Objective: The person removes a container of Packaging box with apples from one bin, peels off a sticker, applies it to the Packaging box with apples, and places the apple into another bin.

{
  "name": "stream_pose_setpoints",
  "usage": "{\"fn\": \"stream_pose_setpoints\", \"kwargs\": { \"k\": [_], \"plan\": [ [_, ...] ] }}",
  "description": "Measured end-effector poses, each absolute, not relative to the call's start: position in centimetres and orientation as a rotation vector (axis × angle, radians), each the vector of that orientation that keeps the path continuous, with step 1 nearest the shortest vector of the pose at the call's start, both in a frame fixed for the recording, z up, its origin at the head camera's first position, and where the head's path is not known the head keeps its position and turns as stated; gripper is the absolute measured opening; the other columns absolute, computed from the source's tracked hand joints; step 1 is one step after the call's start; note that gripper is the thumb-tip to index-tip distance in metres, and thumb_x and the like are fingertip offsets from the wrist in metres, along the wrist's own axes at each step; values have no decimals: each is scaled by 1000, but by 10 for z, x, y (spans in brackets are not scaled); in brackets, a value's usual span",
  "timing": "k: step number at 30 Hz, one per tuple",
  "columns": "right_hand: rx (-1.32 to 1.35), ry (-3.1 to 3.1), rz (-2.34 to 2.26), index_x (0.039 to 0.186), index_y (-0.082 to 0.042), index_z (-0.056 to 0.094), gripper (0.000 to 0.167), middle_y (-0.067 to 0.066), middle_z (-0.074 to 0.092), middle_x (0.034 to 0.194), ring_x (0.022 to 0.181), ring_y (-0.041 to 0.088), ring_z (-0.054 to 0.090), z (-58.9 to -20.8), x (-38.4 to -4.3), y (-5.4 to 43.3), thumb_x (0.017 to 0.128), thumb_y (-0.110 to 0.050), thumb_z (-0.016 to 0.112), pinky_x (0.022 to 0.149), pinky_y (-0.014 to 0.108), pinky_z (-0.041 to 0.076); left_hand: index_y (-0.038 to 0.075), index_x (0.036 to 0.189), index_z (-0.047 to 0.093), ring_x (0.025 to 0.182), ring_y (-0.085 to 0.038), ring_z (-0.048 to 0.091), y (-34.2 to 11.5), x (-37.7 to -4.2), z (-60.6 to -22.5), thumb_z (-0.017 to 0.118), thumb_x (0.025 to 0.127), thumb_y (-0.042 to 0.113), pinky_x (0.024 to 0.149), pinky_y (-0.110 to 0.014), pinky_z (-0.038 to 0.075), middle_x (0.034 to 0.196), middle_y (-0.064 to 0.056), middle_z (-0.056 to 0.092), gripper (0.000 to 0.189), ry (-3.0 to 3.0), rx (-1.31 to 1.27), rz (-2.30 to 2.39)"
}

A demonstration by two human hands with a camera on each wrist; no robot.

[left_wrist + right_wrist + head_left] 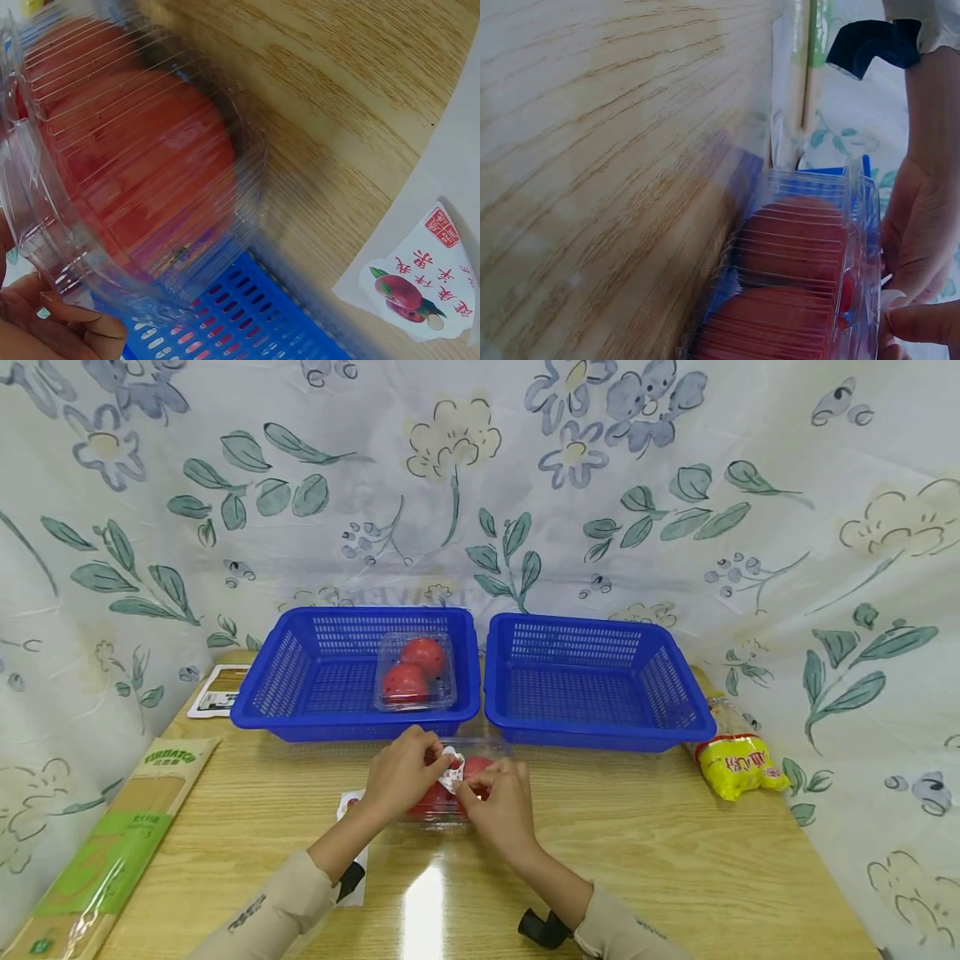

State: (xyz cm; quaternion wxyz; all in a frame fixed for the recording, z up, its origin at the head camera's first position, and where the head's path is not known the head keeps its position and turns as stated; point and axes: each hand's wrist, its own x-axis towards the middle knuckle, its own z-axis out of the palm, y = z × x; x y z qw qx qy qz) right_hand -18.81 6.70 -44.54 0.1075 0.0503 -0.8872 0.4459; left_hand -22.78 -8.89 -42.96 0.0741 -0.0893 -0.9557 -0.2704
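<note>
Over a clear plastic box (483, 748) on the table, my left hand (405, 772) and right hand (498, 806) pinch a white sticker (452, 770) with red print between them. Fingertips of both hands are close above the box's lid. Through the ribbed side in the left wrist view, two round red fruits (150, 165) show inside. A bit of the sticker (891, 297) pokes out between the fingers in the right wrist view. Left of the box lies a white sheet (360, 893), partly under my left forearm, bearing another fruit-printed sticker (409, 285).
Behind the hands stand two blue baskets; the left basket (258, 702) holds another clear box (442, 681) with two red fruits, the right basket (600, 735) shows its bare bottom. A long green-brown packet (112, 843) lies left, a yellow bag (738, 764) right. Floral cloth (525, 485) hangs behind.
</note>
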Motion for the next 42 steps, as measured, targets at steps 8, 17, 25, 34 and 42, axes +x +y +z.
{"fn": "stream_pose_setpoints", "kwargs": {
  "k": [8,17,25,34,42],
  "plan": [
    [172,-2611,1242,69,-12,78,8,-3,54,73,85,15,42,-443,-189,66,77,-13,76,77,31,34,18,73,57,56,-16,46,-87,-226,-429,70,90,27,50,-31,35,79,0,49,23,-2865,-308,-714],
    [216,-2579,1097,65,-14,74,13,-4,41,68,76,15,33,-446,-187,65,78,-17,76,72,29,28,14,81,55,51,-16,44,-88,-222,-438,67,95,30,43,-33,39,81,-4,47,24,-2734,-444,-510],
    [225,-2623,1035,57,-17,67,23,-5,38,67,75,16,32,-441,-185,65,78,-20,78,73,31,24,15,80,51,51,-16,43,-90,-221,-440,70,92,34,42,-31,36,82,-3,46,30,-2683,-475,-517],
    [242,-2668,961,52,-19,56,35,-6,38,66,74,16,33,-440,-187,67,73,-26,83,73,32,24,15,81,49,49,-15,44,-94,-222,-444,72,88,45,42,-30,34,80,-2,41,39,-2688,-422,-531],
    [376,-2532,942,105,-16,76,38,10,57,106,104,30,42,-445,-193,74,70,-24,89,89,44,33,17,88,62,52,-9,41,-101,-219,-448,73,90,34,45,-23,33,86,1,47,21,-2617,-580,-615]
  ]
}}
